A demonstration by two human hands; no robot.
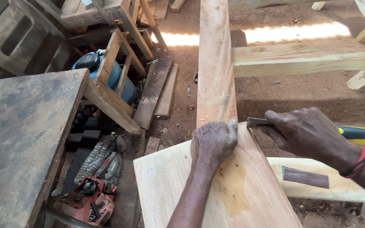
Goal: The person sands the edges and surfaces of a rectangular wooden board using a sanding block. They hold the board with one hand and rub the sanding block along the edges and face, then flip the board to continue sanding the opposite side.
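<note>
My left hand [213, 141] is curled into a fist, pressing on the far edge of a wide pale wooden board [178, 185] where it meets a long narrow plank [215, 63] running away from me. Whether anything sits between its fingers is hidden. My right hand [307, 131] grips a hammer [362, 134] with a black and yellow handle; the metal head [256, 122] sticks out to the left, at the board's right corner. A red band circles my right wrist.
A dark worn workbench [22, 135] stands at left. A red power tool [87, 200], a dusty plastic bottle [96, 156] and a blue container [117, 76] lie beneath it. A sandpaper piece [305, 177] rests on a pale plank at right. A wooden beam [309, 57] crosses behind, over dirt floor.
</note>
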